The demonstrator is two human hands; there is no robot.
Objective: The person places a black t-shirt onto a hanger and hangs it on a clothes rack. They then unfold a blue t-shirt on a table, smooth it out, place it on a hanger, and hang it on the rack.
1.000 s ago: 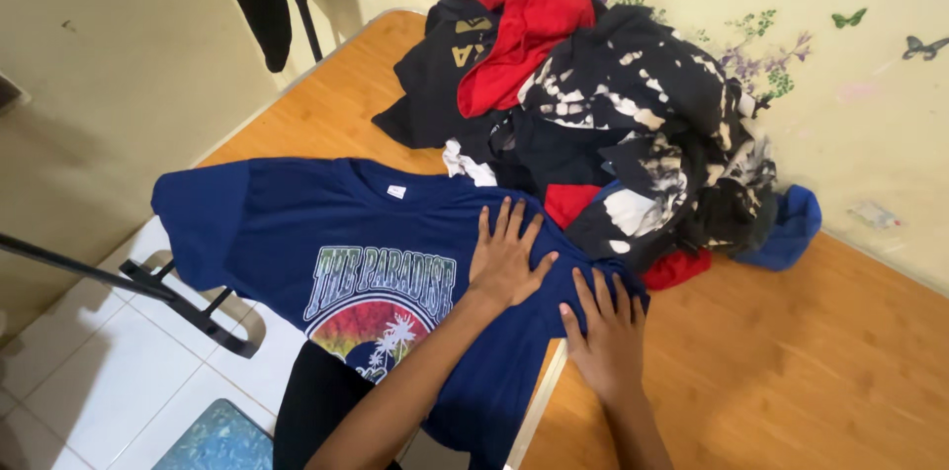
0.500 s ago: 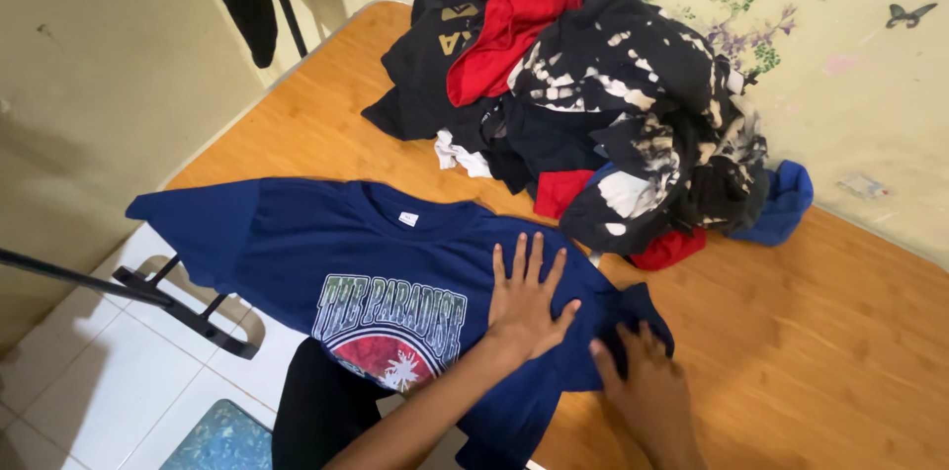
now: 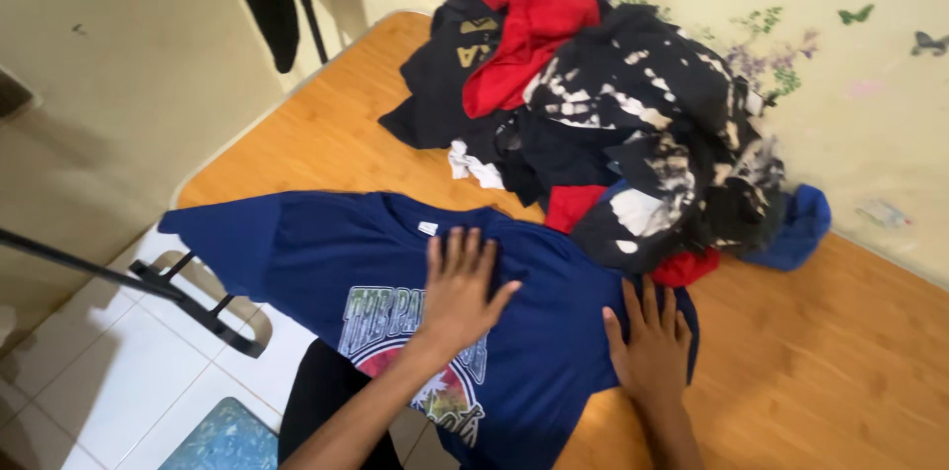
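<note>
While your left hand (image 3: 458, 292) lies flat with fingers spread on the chest of the navy blue T-shirt (image 3: 326, 253), just below its neckline, your right hand (image 3: 650, 349) presses flat and open on the shirt's sleeve end to that hand's far side; neither hand grips anything. You have the shirt spread face up across the near edge of the wooden table (image 3: 820, 361), its printed graphic under your left wrist and its other sleeve hanging past the table's corner. Beyond your fingertips sits a pile of clothes (image 3: 613, 124): a red garment on top, a black-and-white bleached one, and a blue piece at its far right. You appear to be smoothing the shirt flat. A fold would next call for both palms to sweep out the wrinkles, then pinch a sleeve edge.
</note>
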